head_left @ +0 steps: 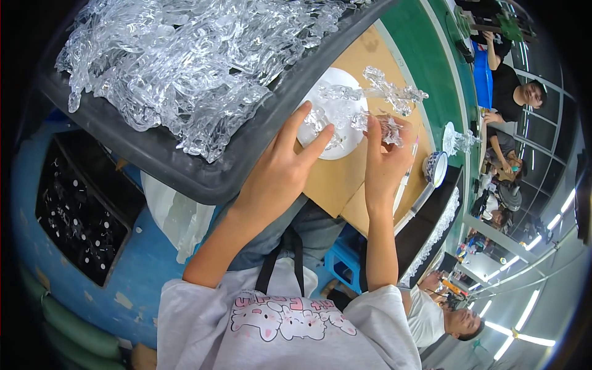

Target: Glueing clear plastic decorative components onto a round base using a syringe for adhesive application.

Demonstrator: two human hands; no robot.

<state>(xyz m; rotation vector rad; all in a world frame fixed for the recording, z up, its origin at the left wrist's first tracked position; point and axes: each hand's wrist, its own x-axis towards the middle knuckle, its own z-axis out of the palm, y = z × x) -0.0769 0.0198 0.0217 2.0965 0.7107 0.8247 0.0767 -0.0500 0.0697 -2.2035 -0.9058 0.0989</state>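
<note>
My right hand (387, 161) is closed around a clear plastic piece (391, 131) at the right side of a round white plate (349, 148). Over the plate's left edge, my left hand (279, 161) has its thumb and index finger stretched apart. A clear plastic piece (317, 121) lies between those fingertips; no firm grip shows. Other clear branching pieces (338, 92) rest on the plate, and a larger clear branched piece (394, 92) extends past its far right rim. The tips of some right-hand fingers are hidden behind the held piece.
A dark grey tray (213, 185) heaped with clear plastic pieces (203, 55) stands at the upper left. Right of the wooden tabletop (336, 191) are a blue-and-white bowl (435, 168) and a dark tray (431, 231). A black bin (80, 209) sits lower left; several people work at the right.
</note>
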